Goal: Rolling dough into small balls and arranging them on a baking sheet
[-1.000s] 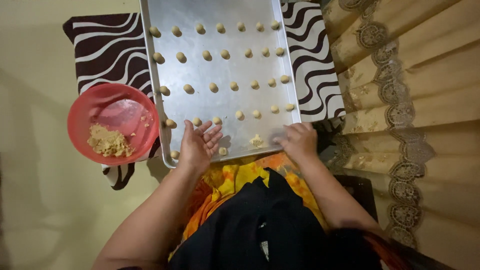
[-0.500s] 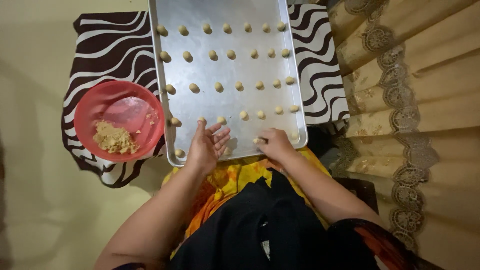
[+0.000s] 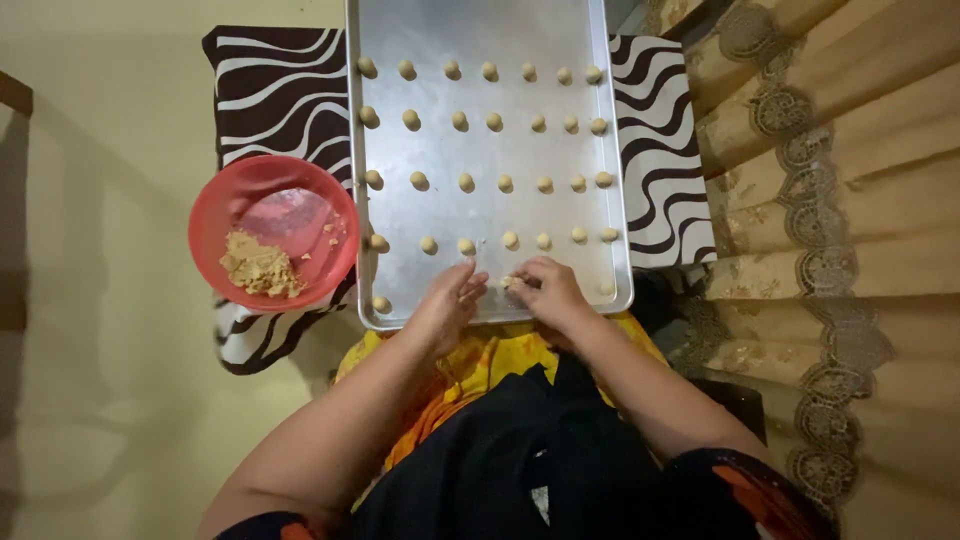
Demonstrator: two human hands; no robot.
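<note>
A long metal baking tray (image 3: 480,30) lies in front of me, holding several rows of small tan dough balls (image 3: 466,182). My left hand (image 3: 450,303) rests on the tray's near edge with fingers spread and nothing in it. Close beside it, my right hand (image 3: 548,292) pinches a small piece of dough (image 3: 511,283) at its fingertips over the tray's near row. A lone dough ball (image 3: 381,304) sits at the tray's near left corner.
A red plastic bowl (image 3: 250,195) with a lump of crumbly tan dough (image 3: 258,268) stands left of the tray. A black-and-white wavy-striped cloth (image 3: 275,95) lies under both. Beige lace-trimmed fabric (image 3: 830,200) fills the right side. My lap shows yellow-orange and black cloth.
My right hand has moved left along the tray's near edge toward my left hand, which stayed near the edge. The view has shifted, so the tray and bowl appear lower.
</note>
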